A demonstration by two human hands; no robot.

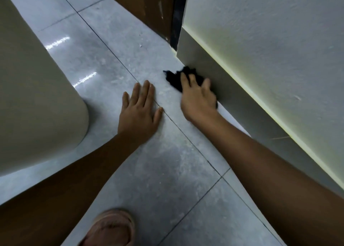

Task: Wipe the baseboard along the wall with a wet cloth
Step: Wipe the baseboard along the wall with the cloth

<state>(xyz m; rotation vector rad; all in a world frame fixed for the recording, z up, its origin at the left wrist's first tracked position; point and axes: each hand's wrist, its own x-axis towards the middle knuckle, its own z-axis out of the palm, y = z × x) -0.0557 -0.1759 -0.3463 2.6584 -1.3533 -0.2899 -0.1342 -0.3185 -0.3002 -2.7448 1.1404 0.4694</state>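
Note:
A grey baseboard [240, 104] runs along the foot of the white wall [279, 41] on the right, from the door frame toward me. My right hand [197, 99] presses a crumpled black cloth [176, 78] against the baseboard near its far end, where it meets the floor. Part of the cloth is hidden under my fingers. My left hand [139, 112] lies flat on the grey floor tiles, fingers spread, just left of the right hand and holding nothing.
A brown door [145, 6] with a dark frame [177, 17] stands at the far end of the wall. A large beige rounded object [33, 89] fills the left side. A pink slipper [111, 229] shows at the bottom on the tiled floor [167, 171].

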